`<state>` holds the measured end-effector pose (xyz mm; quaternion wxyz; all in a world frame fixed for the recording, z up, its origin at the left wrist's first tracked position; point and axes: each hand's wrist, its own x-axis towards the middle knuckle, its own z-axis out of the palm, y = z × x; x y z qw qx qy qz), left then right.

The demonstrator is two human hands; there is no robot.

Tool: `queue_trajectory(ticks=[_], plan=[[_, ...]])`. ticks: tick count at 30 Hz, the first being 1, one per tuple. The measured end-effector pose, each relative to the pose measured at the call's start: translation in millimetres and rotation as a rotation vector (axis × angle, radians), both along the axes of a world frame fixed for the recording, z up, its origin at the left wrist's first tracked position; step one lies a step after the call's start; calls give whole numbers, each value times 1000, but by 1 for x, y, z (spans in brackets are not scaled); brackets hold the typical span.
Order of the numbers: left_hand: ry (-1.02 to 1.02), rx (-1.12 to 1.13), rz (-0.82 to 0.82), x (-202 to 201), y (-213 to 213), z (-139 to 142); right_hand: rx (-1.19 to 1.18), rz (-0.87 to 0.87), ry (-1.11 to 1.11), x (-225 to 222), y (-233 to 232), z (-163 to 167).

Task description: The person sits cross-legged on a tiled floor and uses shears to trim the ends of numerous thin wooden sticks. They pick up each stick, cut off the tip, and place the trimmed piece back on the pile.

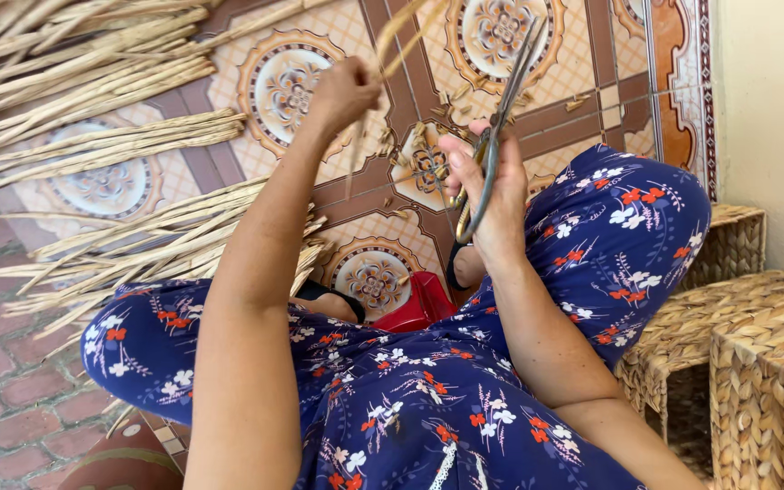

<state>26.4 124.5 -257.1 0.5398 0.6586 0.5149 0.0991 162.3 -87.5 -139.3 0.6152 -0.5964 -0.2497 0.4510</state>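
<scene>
My left hand [345, 91] is raised over the patterned floor tiles and pinches a thin dried straw strand [398, 36] that runs up out of the top of the view. My right hand [494, 195] grips a pair of metal scissors [494, 136] by the handles. The blades point up and away, close to the strand but apart from it. Both arms reach out over my lap, which is covered by blue flowered cloth [410, 399].
Bundles of dried straw stalks [93, 100] lie spread on the floor at the left. Woven straw baskets [755, 354] stand at the right by a pale wall. A red object [415, 304] sits between my knees. Short straw offcuts [451, 95] litter the tiles ahead.
</scene>
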Motion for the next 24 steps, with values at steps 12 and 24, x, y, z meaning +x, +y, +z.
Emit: queue_trajectory(ticks=[12,24], plan=[[45,283,-529,-40,-174,164,41,183,274,-17,-8,-1],[-909,-514,43,-90,-116,169,396,476,-500,-73,-50,57]])
